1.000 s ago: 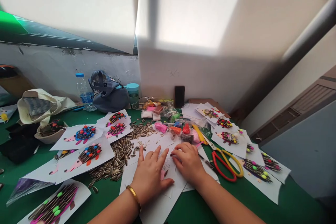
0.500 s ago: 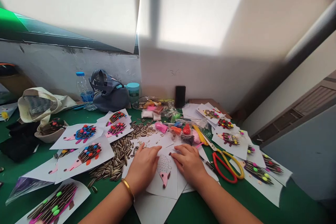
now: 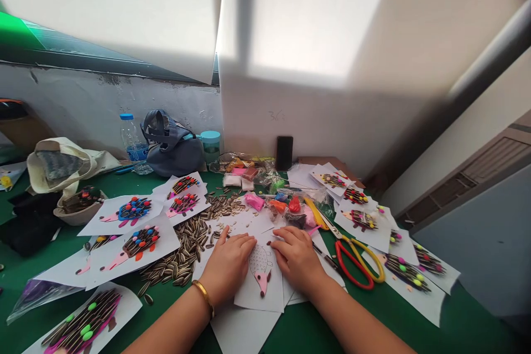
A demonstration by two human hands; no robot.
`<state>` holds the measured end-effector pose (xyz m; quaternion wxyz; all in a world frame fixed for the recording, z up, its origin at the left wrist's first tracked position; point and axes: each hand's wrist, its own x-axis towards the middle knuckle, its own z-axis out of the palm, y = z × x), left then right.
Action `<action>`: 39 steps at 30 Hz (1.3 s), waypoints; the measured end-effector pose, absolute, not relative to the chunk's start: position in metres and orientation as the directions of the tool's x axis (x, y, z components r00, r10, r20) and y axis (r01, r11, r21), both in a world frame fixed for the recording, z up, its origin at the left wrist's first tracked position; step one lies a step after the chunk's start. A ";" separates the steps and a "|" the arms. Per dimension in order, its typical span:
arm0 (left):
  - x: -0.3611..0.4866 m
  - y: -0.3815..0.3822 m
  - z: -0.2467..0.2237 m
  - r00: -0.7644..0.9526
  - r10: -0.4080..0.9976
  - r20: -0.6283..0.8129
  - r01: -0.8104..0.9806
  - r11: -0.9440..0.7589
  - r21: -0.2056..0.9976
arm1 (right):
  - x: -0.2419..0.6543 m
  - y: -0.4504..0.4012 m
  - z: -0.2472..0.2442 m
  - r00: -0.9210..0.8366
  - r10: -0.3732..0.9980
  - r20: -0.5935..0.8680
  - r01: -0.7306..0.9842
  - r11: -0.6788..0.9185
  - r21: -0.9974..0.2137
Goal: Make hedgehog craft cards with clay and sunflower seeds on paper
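A sheet of paper (image 3: 265,301) with an outlined hedgehog (image 3: 259,260) lies between my hands. The hedgehog's pointed face (image 3: 261,280) is covered in pink clay, with a dark eye, a brown nose at its lower tip and a brown ear at the side. My left hand (image 3: 230,260) rests on the sheet's left side, fingers stretched out. On the right, my right hand (image 3: 298,259) lies with its fingers bent and apart, over the sheet's right edge. A small brown clay bit (image 3: 269,243) is right by its thumb tip; whether they touch, I cannot tell.
Sunflower seeds (image 3: 182,251) are heaped to the left, near finished hedgehog cards (image 3: 135,210). Bagged coloured clay (image 3: 294,204) lies behind my hands. Scissors (image 3: 360,263) and more cards (image 3: 409,276) are at the right. A phone (image 3: 284,152) leans against the wall.
The hedgehog sheet has turned slightly, its lower part shifting a little to the right. Both hands stay almost where they were.
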<state>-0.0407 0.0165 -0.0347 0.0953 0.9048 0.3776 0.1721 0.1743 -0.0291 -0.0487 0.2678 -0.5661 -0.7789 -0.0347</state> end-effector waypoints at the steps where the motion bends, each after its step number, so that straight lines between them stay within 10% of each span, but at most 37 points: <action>1: -0.040 0.016 -0.035 0.653 0.717 0.245 0.653 -0.697 0.298 | 0.174 -0.029 -0.048 -0.211 0.863 0.460 0.897 0.358 -0.260; 39: -0.035 0.010 -0.033 0.634 0.733 0.247 0.675 -0.680 0.285 | 0.172 -0.038 -0.044 -0.240 0.876 0.418 0.868 0.387 -0.311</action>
